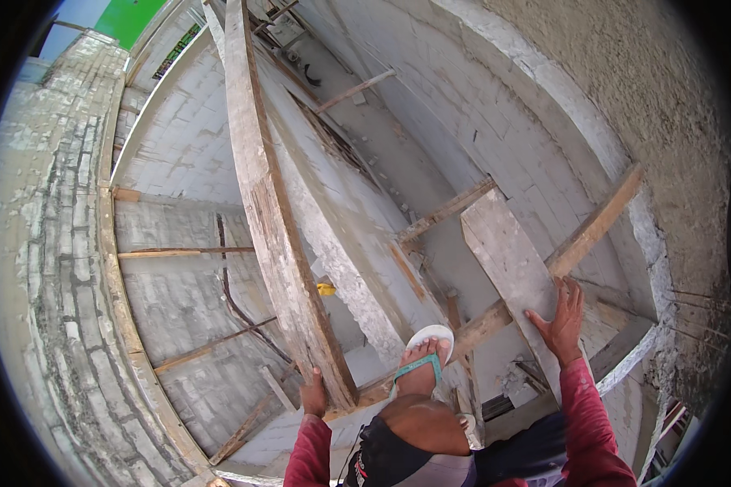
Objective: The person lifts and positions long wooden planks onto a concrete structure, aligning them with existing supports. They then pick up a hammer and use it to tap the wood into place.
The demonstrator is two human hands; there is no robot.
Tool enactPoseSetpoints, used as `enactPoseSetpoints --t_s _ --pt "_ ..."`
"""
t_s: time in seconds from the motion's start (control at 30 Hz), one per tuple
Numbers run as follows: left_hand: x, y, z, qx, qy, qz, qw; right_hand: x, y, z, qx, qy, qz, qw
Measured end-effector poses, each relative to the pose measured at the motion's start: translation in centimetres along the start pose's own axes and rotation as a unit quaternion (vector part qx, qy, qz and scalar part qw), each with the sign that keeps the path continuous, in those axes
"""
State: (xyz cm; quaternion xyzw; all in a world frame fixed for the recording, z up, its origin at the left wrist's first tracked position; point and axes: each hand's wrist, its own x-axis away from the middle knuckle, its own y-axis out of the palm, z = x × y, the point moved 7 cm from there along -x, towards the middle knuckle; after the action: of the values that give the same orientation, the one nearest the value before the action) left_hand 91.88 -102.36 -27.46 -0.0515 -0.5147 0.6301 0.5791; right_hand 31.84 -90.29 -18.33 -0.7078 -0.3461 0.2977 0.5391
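Note:
A long, weathered wooden plank (278, 219) runs from the top of the view down toward me. My left hand (313, 394) is at its near end, closed on the left edge, with most of its fingers hidden. My right hand (562, 323) lies with fingers spread on the right edge of a shorter, wide board (512, 264), close to a round timber pole (597, 223). That board rests across the pole. Between my hands, my bent knee (426, 424) and a foot in a white sandal (432, 334) with a green strap are over the wall top and pole.
A rough wall top (341, 276) runs between deep, block-walled spaces. Wooden braces (447, 209) span the gap on the right. A brick wall (65, 284) curves along the left, and a rough plastered surface (625, 73) rises at the right. A yellow object (326, 289) lies below.

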Motion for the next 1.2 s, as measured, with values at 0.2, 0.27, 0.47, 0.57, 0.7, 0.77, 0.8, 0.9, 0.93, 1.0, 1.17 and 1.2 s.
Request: enactPoseSetpoints --t_s 0.2,0.27,0.47,0.57,0.7,0.77,0.8,0.9,0.93,1.0,1.17,1.2 --pt "2.3 1.1 0.2 -0.003 -0.006 -0.017 1.000 6.9 9.3 -17.3 -0.453 -0.054 -0.280 0.844" --pt "2.9 2.1 1.1 0.022 -0.001 -0.032 0.999 10.5 13.8 -22.1 -0.462 -0.049 -0.432 0.773" --pt "7.1 4.2 7.4 0.062 -0.003 -0.102 0.993 15.0 16.4 -28.5 -0.485 -0.111 -0.502 0.707" --pt "8.5 5.2 9.1 0.055 0.011 -0.132 0.990 15.0 16.6 -27.1 -0.528 -0.078 -0.449 0.717" --pt "8.3 5.8 9.1 0.083 -0.005 -0.141 0.987 14.6 16.0 -26.3 -0.488 -0.060 -0.430 0.757" --pt "8.4 5.7 8.9 0.070 -0.013 -0.151 0.986 14.6 15.3 -26.2 -0.485 -0.040 -0.431 0.760" --pt "8.4 5.7 9.0 0.076 -0.013 -0.155 0.985 14.4 15.1 -26.2 -0.494 -0.027 -0.430 0.755" --pt "9.3 5.4 9.9 0.087 -0.024 -0.167 0.982 14.7 13.8 -26.0 -0.479 -0.025 -0.409 0.776" --pt "9.6 5.4 10.2 0.088 -0.024 -0.174 0.980 14.4 13.2 -25.8 -0.467 -0.032 -0.396 0.790" --pt "9.9 5.7 10.4 0.086 -0.025 -0.188 0.978 14.2 12.1 -25.0 -0.416 -0.030 -0.387 0.822" --pt "12.1 5.2 12.0 0.095 -0.041 -0.212 0.972 11.3 6.8 -23.6 -0.448 0.043 -0.435 0.780" --pt "12.7 5.2 12.6 0.101 -0.040 -0.212 0.971 11.3 6.0 -23.3 -0.494 0.084 -0.471 0.726"
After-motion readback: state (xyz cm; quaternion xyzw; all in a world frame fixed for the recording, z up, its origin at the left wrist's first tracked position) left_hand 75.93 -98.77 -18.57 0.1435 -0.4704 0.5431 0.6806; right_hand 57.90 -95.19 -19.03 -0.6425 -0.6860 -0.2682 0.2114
